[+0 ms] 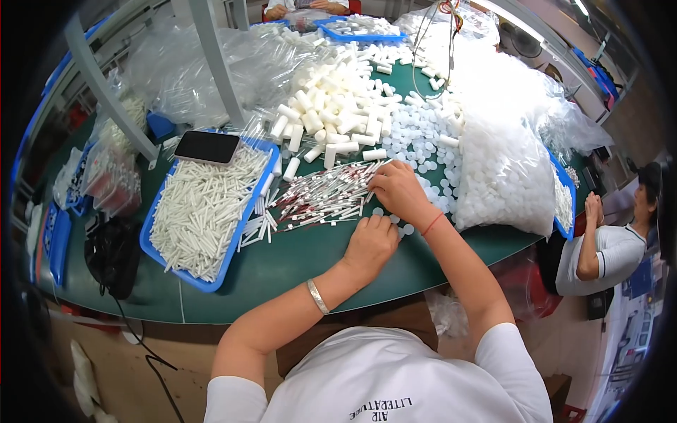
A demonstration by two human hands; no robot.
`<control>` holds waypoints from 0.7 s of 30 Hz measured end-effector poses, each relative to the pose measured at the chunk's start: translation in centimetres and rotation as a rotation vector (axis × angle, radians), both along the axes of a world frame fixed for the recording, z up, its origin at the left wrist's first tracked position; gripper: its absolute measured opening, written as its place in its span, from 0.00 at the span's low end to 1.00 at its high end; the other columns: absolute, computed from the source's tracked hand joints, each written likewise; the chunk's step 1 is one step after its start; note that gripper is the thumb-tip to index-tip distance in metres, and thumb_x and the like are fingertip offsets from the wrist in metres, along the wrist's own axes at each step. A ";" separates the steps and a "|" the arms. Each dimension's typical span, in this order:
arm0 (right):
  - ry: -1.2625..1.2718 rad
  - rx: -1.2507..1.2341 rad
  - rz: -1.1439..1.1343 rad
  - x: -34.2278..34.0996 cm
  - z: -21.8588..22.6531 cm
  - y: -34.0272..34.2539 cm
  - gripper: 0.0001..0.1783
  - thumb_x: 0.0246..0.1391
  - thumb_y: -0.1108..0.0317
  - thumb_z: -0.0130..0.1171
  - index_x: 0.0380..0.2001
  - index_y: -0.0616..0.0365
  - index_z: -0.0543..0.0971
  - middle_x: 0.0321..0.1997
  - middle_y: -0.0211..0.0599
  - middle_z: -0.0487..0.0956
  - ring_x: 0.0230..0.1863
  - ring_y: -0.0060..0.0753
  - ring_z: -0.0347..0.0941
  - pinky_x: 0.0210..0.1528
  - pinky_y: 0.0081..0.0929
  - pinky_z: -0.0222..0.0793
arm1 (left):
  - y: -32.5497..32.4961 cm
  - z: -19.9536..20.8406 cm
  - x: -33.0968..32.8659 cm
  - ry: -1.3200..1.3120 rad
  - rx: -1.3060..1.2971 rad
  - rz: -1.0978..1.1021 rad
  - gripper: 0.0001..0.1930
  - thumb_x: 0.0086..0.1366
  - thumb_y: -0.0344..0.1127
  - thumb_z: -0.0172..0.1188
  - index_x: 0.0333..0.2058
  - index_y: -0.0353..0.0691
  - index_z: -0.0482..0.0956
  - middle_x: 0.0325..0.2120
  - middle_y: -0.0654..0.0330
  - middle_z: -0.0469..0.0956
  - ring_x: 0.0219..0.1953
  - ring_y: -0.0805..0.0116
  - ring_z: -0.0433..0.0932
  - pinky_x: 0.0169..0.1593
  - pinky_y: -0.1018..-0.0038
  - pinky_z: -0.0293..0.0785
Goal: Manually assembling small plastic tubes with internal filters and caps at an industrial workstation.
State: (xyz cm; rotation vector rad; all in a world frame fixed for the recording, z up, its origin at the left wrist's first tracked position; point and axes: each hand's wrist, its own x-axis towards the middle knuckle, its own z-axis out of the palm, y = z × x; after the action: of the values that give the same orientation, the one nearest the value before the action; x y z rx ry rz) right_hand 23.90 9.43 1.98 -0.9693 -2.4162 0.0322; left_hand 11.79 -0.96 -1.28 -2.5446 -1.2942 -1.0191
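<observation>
A heap of thin white sticks with dark red parts (321, 194) lies on the green table in front of me. At its right end my right hand (400, 189) reaches in with bent, closed fingertips among the stick ends; what they grip is too small to tell. Closer to my body, my left hand (371, 243) rests on the table with its fingers curled closed, and whatever is in them is hidden. Small translucent white discs (427, 166) are scattered beside and beyond both hands. Thick white cylinders (331, 113) are piled behind the sticks.
A blue tray (144, 236) of short white sticks stands at left, with a phone (206, 147) on its far edge. To the right sits a bulging clear bag (508, 180) of discs. Grey metal posts (215, 63) rise at left. A co-worker (599, 247) sits at right.
</observation>
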 end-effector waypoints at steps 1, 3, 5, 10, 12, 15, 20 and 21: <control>0.056 -0.026 0.002 -0.4 0.2 -0.2 0.02 0.44 0.72 0.63 0.26 0.54 0.82 0.35 0.32 0.78 0.43 0.38 0.71 0.53 0.35 0.63 | -0.1 -0.1 -0.1 0.001 -0.002 0.009 0.13 0.50 0.35 0.65 0.34 0.37 0.77 0.29 0.59 0.70 0.35 0.61 0.69 0.39 0.67 0.67; 0.159 -0.107 0.070 -1.2 1.2 -0.8 0.02 0.43 0.71 0.64 0.24 0.55 0.81 0.34 0.33 0.79 0.43 0.39 0.72 0.51 0.36 0.65 | -0.4 -0.3 -0.3 -0.012 -0.064 0.017 0.14 0.51 0.33 0.64 0.36 0.36 0.77 0.33 0.57 0.73 0.38 0.59 0.71 0.41 0.66 0.68; 0.152 -0.222 0.178 -2.2 2.6 -1.9 0.03 0.43 0.71 0.65 0.24 0.56 0.81 0.33 0.34 0.79 0.41 0.40 0.72 0.47 0.35 0.66 | -0.3 -0.9 -0.3 -0.035 -0.021 0.022 0.15 0.51 0.32 0.63 0.38 0.35 0.77 0.35 0.55 0.74 0.39 0.57 0.72 0.42 0.65 0.70; -0.008 -0.309 0.389 -5.0 2.4 -2.6 0.06 0.44 0.65 0.66 0.25 0.53 0.82 0.30 0.33 0.78 0.40 0.37 0.73 0.48 0.34 0.63 | 0.1 -0.9 0.2 -0.050 0.123 -0.055 0.18 0.52 0.29 0.60 0.44 0.34 0.76 0.38 0.50 0.77 0.42 0.51 0.76 0.44 0.60 0.73; -0.225 -0.233 0.363 -6.0 1.9 -2.4 0.06 0.45 0.62 0.65 0.26 0.51 0.82 0.29 0.31 0.77 0.40 0.35 0.73 0.48 0.33 0.62 | 0.0 -0.9 0.4 -0.066 0.112 -0.018 0.18 0.53 0.29 0.59 0.44 0.34 0.76 0.37 0.49 0.77 0.40 0.51 0.78 0.44 0.60 0.73; -0.328 -0.150 0.370 -7.3 1.9 -1.7 0.04 0.46 0.64 0.63 0.24 0.51 0.80 0.29 0.32 0.77 0.39 0.35 0.73 0.45 0.33 0.63 | 0.2 -1.4 0.4 -0.045 0.011 -0.034 0.16 0.54 0.30 0.58 0.43 0.35 0.76 0.38 0.50 0.77 0.40 0.52 0.78 0.44 0.61 0.73; -0.026 -0.417 0.293 -6.1 3.4 -1.2 0.06 0.47 0.69 0.59 0.28 0.60 0.77 0.28 0.41 0.80 0.31 0.43 0.77 0.36 0.34 0.73 | 0.6 -1.1 -0.1 -0.271 -0.220 -0.110 0.15 0.55 0.29 0.59 0.43 0.36 0.75 0.38 0.52 0.77 0.37 0.54 0.78 0.43 0.62 0.74; 0.079 -0.464 0.236 -5.4 4.1 -1.3 0.06 0.48 0.70 0.60 0.30 0.60 0.77 0.27 0.40 0.79 0.30 0.38 0.77 0.35 0.30 0.73 | 0.6 -0.7 -0.5 -0.342 -0.279 -0.150 0.16 0.55 0.29 0.60 0.44 0.37 0.75 0.36 0.53 0.76 0.35 0.56 0.78 0.41 0.64 0.75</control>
State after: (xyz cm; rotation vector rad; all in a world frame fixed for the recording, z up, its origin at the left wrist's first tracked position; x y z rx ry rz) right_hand 18.55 8.17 6.11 -0.8426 -2.4848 0.7285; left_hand 11.25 -0.38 -2.02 -2.7981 -1.4319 -1.4513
